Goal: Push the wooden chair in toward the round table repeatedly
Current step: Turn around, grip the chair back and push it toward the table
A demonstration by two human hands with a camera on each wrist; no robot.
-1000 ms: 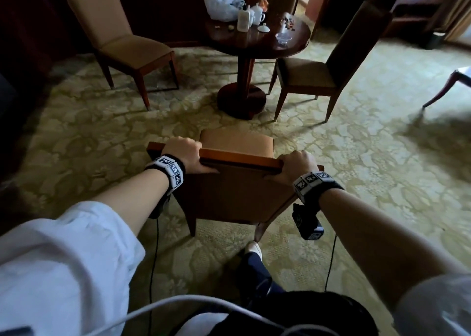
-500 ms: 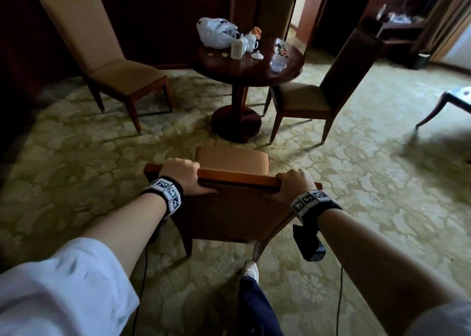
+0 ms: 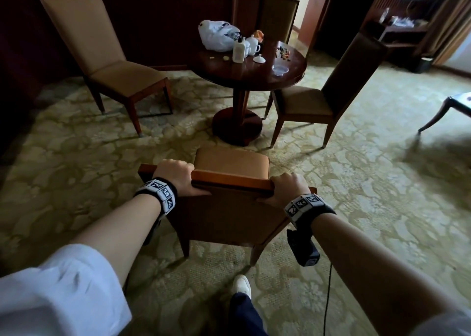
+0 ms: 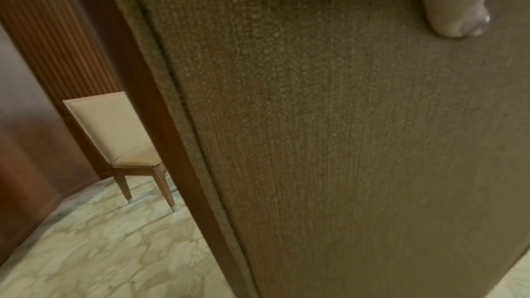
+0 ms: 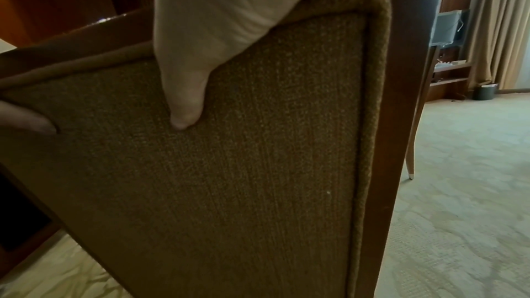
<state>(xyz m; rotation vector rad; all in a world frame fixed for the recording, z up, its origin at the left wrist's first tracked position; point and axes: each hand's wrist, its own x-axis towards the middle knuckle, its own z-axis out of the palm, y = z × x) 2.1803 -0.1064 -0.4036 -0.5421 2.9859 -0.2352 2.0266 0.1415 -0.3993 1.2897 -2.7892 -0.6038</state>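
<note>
A wooden chair [image 3: 230, 183] with tan upholstery stands on the carpet in front of me, its seat facing the round dark table [image 3: 254, 73]. My left hand [image 3: 175, 174] grips the left end of the top rail, and my right hand [image 3: 286, 186] grips the right end. In the left wrist view a thumb presses the fabric back panel [image 4: 344, 144]. The right wrist view has my right thumb lying on the same panel [image 5: 229, 167]. A gap of carpet separates the chair's seat from the table's pedestal base [image 3: 237, 125].
Around the table stand a tan chair [image 3: 107, 63] at the left, another chair [image 3: 323, 99] at the right and one [image 3: 276, 17] behind. On the tabletop lie a white bag [image 3: 215, 34], a bottle [image 3: 239, 50], cups and a small bowl [image 3: 279, 69]. My shoe [image 3: 242, 286] is behind the chair.
The view has tilted up and the table now appears lower in the frame and nearer to the held chair. Both hands keep the same grip on the top rail.
</note>
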